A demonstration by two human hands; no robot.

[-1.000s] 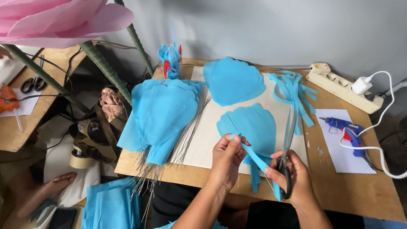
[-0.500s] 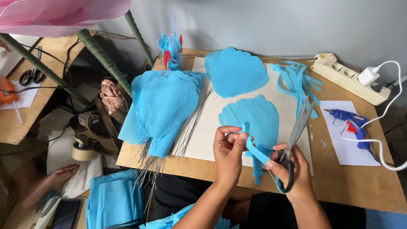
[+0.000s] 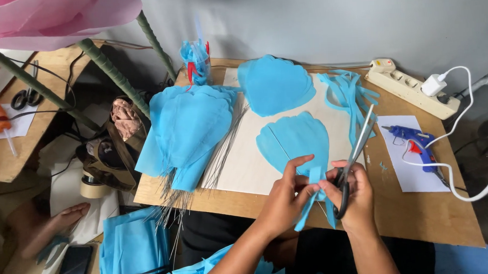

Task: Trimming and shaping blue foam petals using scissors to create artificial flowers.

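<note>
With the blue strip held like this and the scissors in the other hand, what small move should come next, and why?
Probably close the scissors on the blue strip. The left hand pinches the strip, the right hand has its fingers in the scissor handles, and the blades stand open above it. The strip hangs loose at the table edge.

A home craft workshop: a wooden table [image 3: 423, 211] strewn with blue fabric petals [image 3: 186, 128], wire stems [image 3: 222, 149], a glue gun [image 3: 411, 138], tape roll [image 3: 94, 187] and power strip [image 3: 409, 88]

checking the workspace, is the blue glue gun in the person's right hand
No, the glue gun lies on white paper; the right hand holds scissors.
</note>
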